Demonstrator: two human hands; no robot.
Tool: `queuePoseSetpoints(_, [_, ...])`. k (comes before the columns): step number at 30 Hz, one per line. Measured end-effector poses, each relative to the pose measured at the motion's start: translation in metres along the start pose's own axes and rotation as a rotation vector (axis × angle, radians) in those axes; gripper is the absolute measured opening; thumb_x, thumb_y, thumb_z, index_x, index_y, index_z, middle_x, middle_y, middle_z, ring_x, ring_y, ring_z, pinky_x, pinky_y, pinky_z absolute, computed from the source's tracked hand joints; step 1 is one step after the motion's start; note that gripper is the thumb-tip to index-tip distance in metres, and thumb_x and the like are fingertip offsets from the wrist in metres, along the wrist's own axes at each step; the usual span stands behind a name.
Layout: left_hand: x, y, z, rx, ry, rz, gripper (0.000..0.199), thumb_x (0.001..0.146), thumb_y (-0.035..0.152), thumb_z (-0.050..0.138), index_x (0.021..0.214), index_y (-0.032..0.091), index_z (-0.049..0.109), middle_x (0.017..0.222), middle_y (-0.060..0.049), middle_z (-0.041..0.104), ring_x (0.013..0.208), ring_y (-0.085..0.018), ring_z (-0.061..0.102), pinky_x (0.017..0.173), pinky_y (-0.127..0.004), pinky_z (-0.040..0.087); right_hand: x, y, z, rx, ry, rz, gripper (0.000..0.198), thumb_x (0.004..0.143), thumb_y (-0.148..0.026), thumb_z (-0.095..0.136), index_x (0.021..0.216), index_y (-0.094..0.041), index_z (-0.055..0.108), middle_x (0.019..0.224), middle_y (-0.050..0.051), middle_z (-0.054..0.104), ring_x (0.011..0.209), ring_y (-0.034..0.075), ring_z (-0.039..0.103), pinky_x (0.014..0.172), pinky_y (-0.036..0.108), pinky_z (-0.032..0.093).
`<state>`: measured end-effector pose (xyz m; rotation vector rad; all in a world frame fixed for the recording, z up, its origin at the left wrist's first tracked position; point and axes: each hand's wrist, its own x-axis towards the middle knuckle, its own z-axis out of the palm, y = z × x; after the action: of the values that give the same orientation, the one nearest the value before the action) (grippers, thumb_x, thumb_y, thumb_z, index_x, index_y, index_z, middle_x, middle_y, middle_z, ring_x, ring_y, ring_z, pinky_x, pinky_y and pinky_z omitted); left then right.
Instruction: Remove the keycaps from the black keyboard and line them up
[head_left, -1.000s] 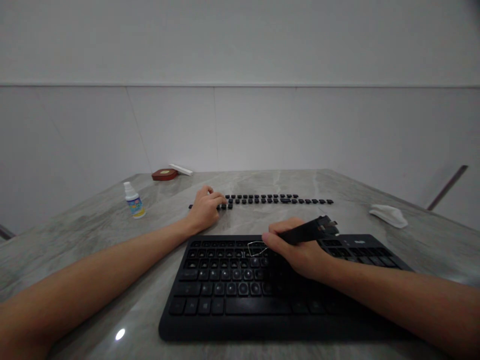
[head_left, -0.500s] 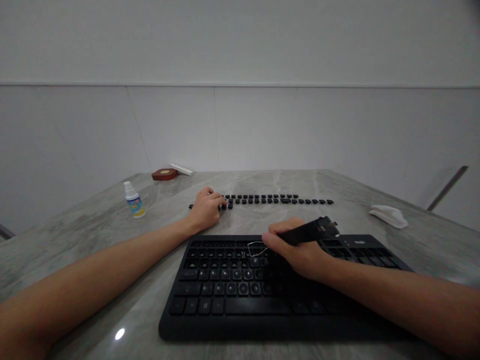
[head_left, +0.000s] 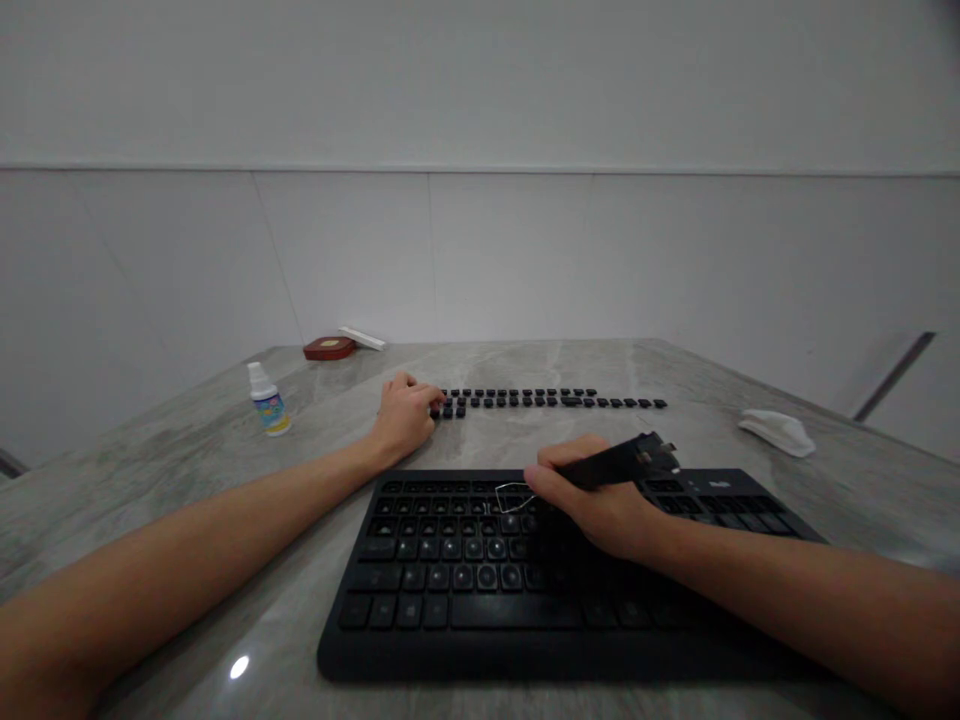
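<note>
My right hand [head_left: 600,505] is closed round the black handle of a keycap puller [head_left: 619,462]. The puller's wire loop [head_left: 514,497] is over the upper rows of a black keyboard [head_left: 480,655]. Many key positions on the keyboard have no caps, while the spacebar and edge keys are in place. Beyond the keyboard, my left hand [head_left: 407,414] has its fingers bent down at the left end of the loose keycaps [head_left: 527,403]. Its fingertips pinch at a small black keycap [head_left: 435,412], partly hidden by the fingers.
On the left of the grey marble table [head_left: 187,520] stands a white spray bottle [head_left: 270,405] with a colourful label. A reddish-brown case [head_left: 328,348] and a white strip [head_left: 362,338] lie at the back. A crumpled white cloth [head_left: 778,432] is on the right.
My left hand has shifted slightly left along the keycaps, uncovering more of those on its right. My right hand and the puller have stayed almost still.
</note>
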<state>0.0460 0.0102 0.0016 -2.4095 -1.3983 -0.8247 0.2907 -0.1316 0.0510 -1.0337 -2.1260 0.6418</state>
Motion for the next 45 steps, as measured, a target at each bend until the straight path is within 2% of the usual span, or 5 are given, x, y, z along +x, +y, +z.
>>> queuePoseSetpoints(20, [-0.001, 0.004, -0.003, 0.016, -0.01, 0.001, 0.04, 0.064, 0.0, 0.051, 0.086, 0.023, 0.074, 0.088, -0.004, 0.076, 0.094, -0.031, 0.048, 0.078, -0.045, 0.032, 0.0, 0.002, 0.001, 0.005, 0.014, -0.023, 0.041, 0.087, -0.034, 0.042, 0.052, -0.022, 0.025, 0.051, -0.006, 0.022, 0.047, 0.009, 0.024, 0.048, 0.025, 0.024])
queuePoseSetpoints(27, [0.0, 0.004, -0.003, -0.019, 0.002, -0.018, 0.04, 0.062, 0.0, 0.052, 0.085, 0.023, 0.075, 0.085, -0.004, 0.075, 0.093, -0.031, 0.049, 0.079, -0.045, 0.033, 0.0, 0.004, 0.001, 0.001, 0.004, -0.006, 0.044, 0.088, -0.039, 0.044, 0.052, -0.022, 0.025, 0.051, -0.006, 0.022, 0.048, 0.009, 0.024, 0.048, 0.025, 0.025])
queuePoseSetpoints(33, [0.003, 0.003, -0.006, -0.103, 0.099, -0.078, 0.044, 0.061, -0.002, 0.048, 0.089, 0.021, 0.073, 0.092, -0.004, 0.074, 0.094, -0.028, 0.055, 0.081, -0.042, 0.037, 0.0, 0.003, 0.001, -0.003, 0.001, 0.016, 0.046, 0.088, -0.042, 0.045, 0.052, -0.022, 0.025, 0.05, -0.006, 0.024, 0.05, 0.01, 0.028, 0.05, 0.026, 0.027])
queuePoseSetpoints(39, [0.009, -0.01, -0.008, -0.214, 0.246, -0.235, 0.043, 0.062, 0.0, 0.038, 0.09, 0.016, 0.067, 0.087, -0.004, 0.07, 0.067, -0.017, 0.061, 0.072, -0.031, 0.046, 0.0, 0.002, 0.0, -0.021, -0.007, 0.012, 0.044, 0.087, -0.038, 0.044, 0.052, -0.022, 0.025, 0.05, -0.006, 0.024, 0.049, 0.01, 0.028, 0.05, 0.026, 0.027])
queuePoseSetpoints(45, [0.005, -0.005, -0.009, -0.243, 0.225, -0.246, 0.037, 0.064, 0.002, 0.04, 0.082, 0.018, 0.068, 0.075, -0.002, 0.069, 0.07, -0.018, 0.065, 0.073, -0.031, 0.047, 0.0, -0.001, -0.001, -0.063, 0.016, -0.007, 0.041, 0.085, -0.036, 0.041, 0.051, -0.022, 0.024, 0.05, -0.006, 0.023, 0.047, 0.009, 0.025, 0.048, 0.026, 0.025])
